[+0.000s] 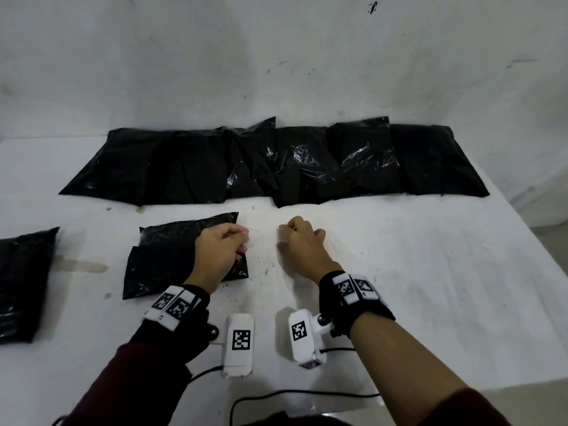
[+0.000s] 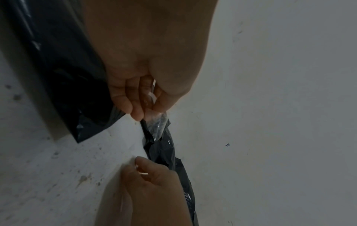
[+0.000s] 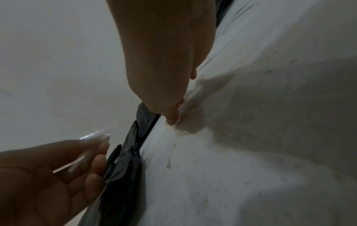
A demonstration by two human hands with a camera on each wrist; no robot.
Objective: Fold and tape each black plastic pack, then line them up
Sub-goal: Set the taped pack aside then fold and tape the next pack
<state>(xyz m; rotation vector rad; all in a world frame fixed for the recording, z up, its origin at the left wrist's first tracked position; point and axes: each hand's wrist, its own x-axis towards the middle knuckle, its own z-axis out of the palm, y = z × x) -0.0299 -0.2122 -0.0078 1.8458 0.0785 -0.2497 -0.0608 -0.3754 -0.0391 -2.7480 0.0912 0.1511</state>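
A folded black pack (image 1: 172,253) lies on the white table (image 1: 399,272) in front of me. My left hand (image 1: 241,242) hovers over the pack's right edge and pinches one end of a clear tape strip (image 1: 261,233). My right hand (image 1: 284,238), just to the right over bare table, pinches the other end. The left wrist view shows the tape (image 2: 152,94) between my left fingers (image 2: 135,104), beside the pack (image 2: 63,76). In the right wrist view the right hand (image 3: 173,116) is curled near the table, and tape (image 3: 92,137) glints on the left hand (image 3: 58,168).
A row of several black packs (image 1: 276,161) lies along the wall at the back. One more black pack (image 1: 21,284) sits at the left edge. The table's right edge (image 1: 522,229) drops off to the floor. A black cable (image 1: 307,395) runs along the near edge.
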